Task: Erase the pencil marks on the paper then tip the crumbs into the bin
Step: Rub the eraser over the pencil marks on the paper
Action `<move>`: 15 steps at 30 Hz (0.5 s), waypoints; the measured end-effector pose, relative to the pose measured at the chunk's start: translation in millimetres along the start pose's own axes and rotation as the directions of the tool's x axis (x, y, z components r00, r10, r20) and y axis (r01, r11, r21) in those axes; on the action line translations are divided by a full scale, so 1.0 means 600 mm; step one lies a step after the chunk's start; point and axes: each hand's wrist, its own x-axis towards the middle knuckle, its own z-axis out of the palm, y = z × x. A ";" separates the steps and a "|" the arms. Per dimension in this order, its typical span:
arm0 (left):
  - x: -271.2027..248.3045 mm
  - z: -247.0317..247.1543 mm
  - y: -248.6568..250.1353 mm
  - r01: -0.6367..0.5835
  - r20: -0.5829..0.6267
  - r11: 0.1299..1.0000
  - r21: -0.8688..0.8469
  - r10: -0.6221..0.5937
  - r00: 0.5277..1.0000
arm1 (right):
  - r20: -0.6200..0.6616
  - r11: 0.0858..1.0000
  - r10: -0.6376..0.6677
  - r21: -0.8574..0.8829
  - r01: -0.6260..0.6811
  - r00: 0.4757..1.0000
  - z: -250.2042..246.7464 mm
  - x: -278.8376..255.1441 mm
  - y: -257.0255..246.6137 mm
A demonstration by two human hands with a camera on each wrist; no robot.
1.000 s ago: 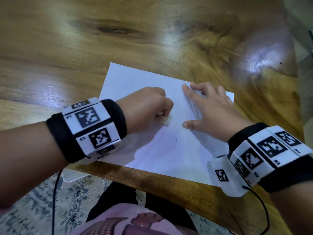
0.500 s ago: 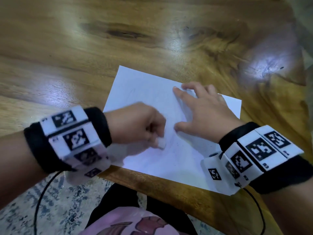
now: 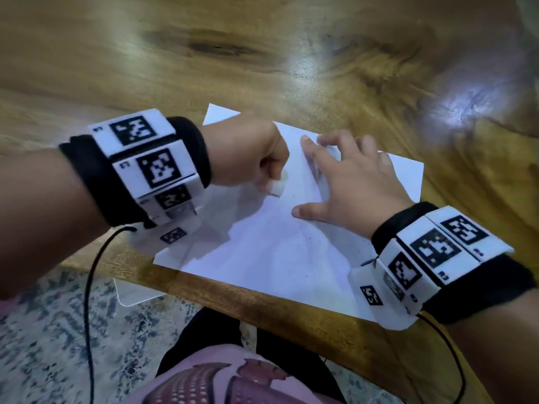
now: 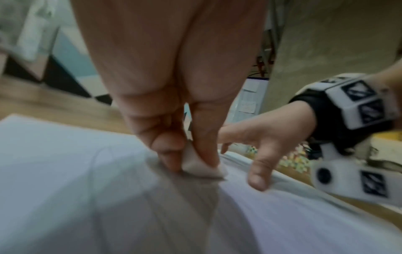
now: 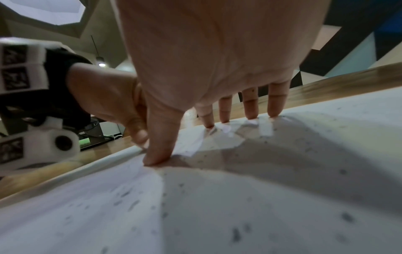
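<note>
Table [image 3: 320, 68] glare, motion-blurred wrist views

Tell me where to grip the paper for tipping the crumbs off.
Pinch the paper by its two short edges, one from each side, and lift so it sags into a trough. It lies flat with crumbs scattered mid-sheet; its near corner already overhangs the table, giving fingers room underneath.

Black wristbands [image 3: 93, 182], white tag-printed blocks [image 3: 151, 158], black cables [image 3: 90, 275], pink patterned top [image 3: 221, 380]

Paper [image 3: 277, 258] lies on table [image 3: 116, 68] at its near edge, left hand [image 3: 250, 153] with eraser [image 3: 277, 186] on it, right hand [image 3: 350, 182] just right, crumbs [image 5: 237, 233] on the paper.
</note>
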 end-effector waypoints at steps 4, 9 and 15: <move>0.038 -0.023 0.006 0.052 -0.225 0.998 -0.042 -0.060 0.973 | -0.006 1.000 -0.005 -0.006 0.005 1.000 0.000 0.000 -0.001; 0.024 -0.009 0.009 0.055 -0.115 0.998 -0.028 -0.057 0.992 | -0.004 1.000 -0.001 0.016 0.001 1.000 0.002 -0.001 -0.001; 0.033 -0.017 0.014 0.024 -0.102 1.000 -0.007 -0.025 0.995 | -0.002 1.000 0.000 0.010 0.000 1.000 0.001 -0.002 -0.002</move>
